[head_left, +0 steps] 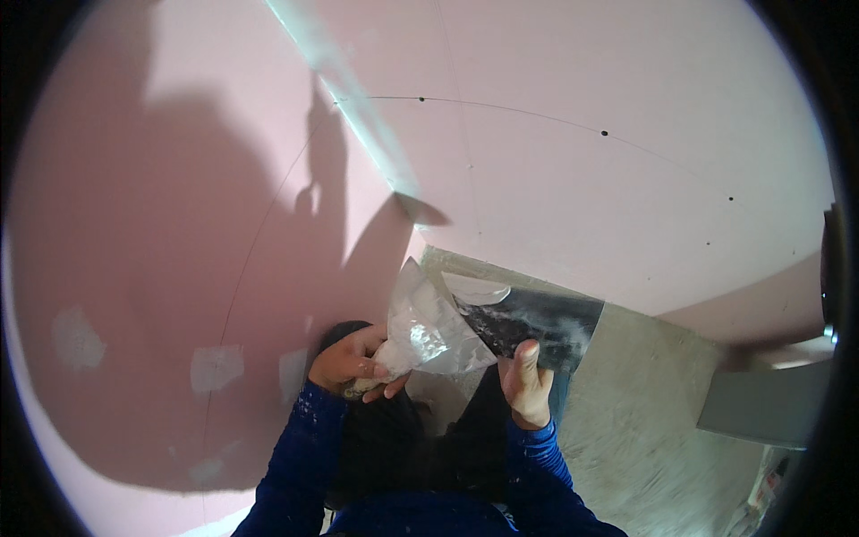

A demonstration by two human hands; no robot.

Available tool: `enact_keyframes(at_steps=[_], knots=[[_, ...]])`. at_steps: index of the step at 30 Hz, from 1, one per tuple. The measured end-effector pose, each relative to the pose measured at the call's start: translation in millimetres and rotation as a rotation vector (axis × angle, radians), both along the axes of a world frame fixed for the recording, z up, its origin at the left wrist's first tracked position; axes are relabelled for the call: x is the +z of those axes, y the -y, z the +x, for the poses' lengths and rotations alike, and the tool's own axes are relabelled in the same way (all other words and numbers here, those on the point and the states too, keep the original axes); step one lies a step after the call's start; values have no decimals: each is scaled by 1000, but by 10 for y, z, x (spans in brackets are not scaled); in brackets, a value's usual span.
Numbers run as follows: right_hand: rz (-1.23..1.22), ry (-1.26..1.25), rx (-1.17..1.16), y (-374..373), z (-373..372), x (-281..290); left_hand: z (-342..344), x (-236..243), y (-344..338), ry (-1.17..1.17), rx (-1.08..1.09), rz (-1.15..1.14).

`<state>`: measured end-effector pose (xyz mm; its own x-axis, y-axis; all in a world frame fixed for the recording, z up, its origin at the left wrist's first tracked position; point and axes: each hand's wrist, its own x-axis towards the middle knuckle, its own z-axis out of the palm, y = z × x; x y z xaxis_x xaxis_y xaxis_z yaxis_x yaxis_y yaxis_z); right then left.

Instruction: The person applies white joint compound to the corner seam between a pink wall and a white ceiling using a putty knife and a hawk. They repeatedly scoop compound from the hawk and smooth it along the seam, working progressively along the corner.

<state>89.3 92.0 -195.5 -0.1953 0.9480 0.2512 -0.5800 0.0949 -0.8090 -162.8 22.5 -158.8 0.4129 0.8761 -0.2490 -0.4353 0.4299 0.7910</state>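
My left hand [353,362] is closed round the handle of a wide putty knife [425,327], whose shiny, flared metal blade is smeared with white. The blade's right corner reaches close to my right thumb. My right hand [526,383] grips the near edge of a dark, flat plate [559,322], thumb on top and the other fingers hidden beneath. A smooth dollop of white filler [477,288] lies at the plate's far left edge, and thin white smears streak the surface. Both tools are above the floor, in front of my legs.
Two pink board walls [626,72] meet at a corner with a whitish filler strip [358,125]. Pale patches [216,368] mark the left wall, which carries my shadow. Dark dots run along the right wall. A grey box-like object [765,407] stands on the concrete floor [635,403].
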Motion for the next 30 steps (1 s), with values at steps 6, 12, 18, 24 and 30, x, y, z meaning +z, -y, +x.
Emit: enact_keyframes(at_steps=[6,12,18,24,30], knots=[[624,550,247,-204,345,364,-24,116,51,-55,7,35],[656,992,384,-405,597,294,82,445,-65,157,92,248],[268,414,248,-877,1066,428,152,844,-414,-89,105,342],[1370,1085,92,-1178,1243,1569,285,921,-491,-239,42,279],[1389,1241,-2,-934,977,1958,296,1096,-499,-261,-39,326]])
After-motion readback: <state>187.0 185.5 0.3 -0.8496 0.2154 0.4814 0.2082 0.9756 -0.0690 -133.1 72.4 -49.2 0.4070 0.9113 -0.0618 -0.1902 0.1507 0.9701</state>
